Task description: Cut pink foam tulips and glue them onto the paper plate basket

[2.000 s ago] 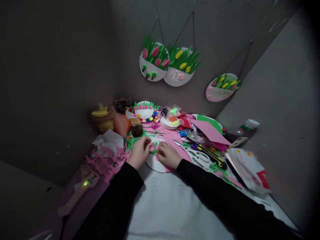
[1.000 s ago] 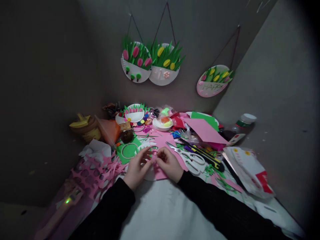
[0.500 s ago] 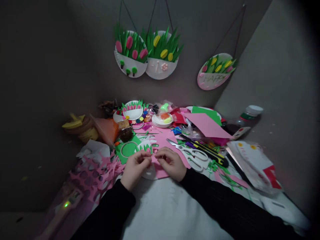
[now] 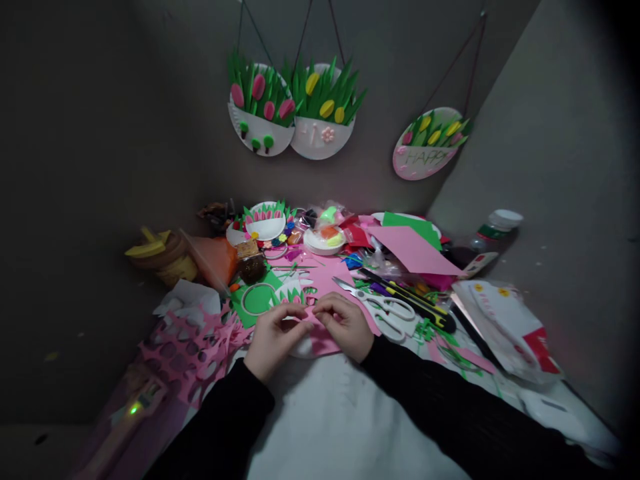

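Observation:
My left hand point(image 4: 274, 341) and my right hand point(image 4: 347, 328) meet at the front middle of the table, thumbs and fingertips pinched together. Between them is a small piece of pink paper point(image 4: 311, 313), mostly covered by the fingers. Beneath the hands lies a pink paper sheet point(image 4: 325, 343), with a white paper plate point(image 4: 301, 348) partly showing at its left. Just beyond the fingertips sits a cut white plate with green paper grass point(image 4: 289, 293) and small pink shapes. White-handled scissors point(image 4: 393, 308) lie to the right of my right hand.
A tape ring point(image 4: 257, 299) rests on green paper to the left, near pink paper scraps point(image 4: 183, 347). Black-and-yellow cutters point(image 4: 425, 308) and a plastic packet point(image 4: 510, 333) lie right. A white-capped bottle point(image 4: 500, 227) stands behind. Decorated plates point(image 4: 324, 139) hang on the wall.
My left thumb has shifted slightly right, closer to my right fingertips. The hands otherwise stay in the same place, and the things on the table have not moved.

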`<act>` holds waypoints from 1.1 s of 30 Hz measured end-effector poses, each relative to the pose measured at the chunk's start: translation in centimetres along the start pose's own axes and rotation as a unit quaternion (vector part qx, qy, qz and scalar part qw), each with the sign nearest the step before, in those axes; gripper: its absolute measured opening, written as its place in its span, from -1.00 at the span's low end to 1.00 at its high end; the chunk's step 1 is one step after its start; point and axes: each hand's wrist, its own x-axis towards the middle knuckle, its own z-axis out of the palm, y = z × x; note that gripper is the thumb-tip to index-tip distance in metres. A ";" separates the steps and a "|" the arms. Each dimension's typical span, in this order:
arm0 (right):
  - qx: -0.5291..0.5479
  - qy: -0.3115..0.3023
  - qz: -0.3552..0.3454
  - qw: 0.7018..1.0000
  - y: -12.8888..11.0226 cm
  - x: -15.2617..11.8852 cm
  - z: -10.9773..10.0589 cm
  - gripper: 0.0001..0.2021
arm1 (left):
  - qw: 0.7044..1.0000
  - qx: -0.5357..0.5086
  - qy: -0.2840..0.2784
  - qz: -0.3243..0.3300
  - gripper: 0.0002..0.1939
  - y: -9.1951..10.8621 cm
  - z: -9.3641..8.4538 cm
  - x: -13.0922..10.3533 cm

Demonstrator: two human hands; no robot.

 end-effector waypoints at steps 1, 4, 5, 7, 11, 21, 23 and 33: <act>0.002 -0.002 0.007 1.000 -0.2 0.0 0.0 -0.90 | 1.000 0.011 0.005 0.006 -0.89 -0.1 0.0 0.0; 0.011 -0.001 0.027 1.000 -0.5 -0.1 0.2 -0.91 | 0.999 0.033 0.017 0.030 -0.91 -0.2 0.0 0.0; 0.017 0.002 0.041 0.999 -0.5 -0.1 0.2 -0.93 | 0.999 0.033 0.018 0.033 -0.91 -0.2 0.0 0.0; 0.033 0.010 0.077 0.996 -0.5 -0.1 0.4 -0.96 | 0.999 0.029 0.019 0.026 -0.89 -0.1 0.0 0.0; 0.080 0.013 0.116 0.990 -0.4 -0.1 0.6 -0.99 | 0.999 0.026 0.024 0.001 -0.86 0.0 0.1 -0.1; 0.092 0.039 0.154 0.983 -1.2 -0.1 1.0 -0.97 | 0.998 0.013 0.045 0.031 -0.87 0.0 0.7 -0.2; 0.093 0.044 0.153 0.983 -1.2 -0.1 1.1 -0.97 | 0.998 0.002 0.052 0.022 -0.86 0.1 0.7 -0.2; 0.093 0.051 0.156 0.982 -1.2 -0.2 1.2 -0.96 | 0.998 -0.033 0.061 -0.008 -0.81 0.2 1.0 -0.3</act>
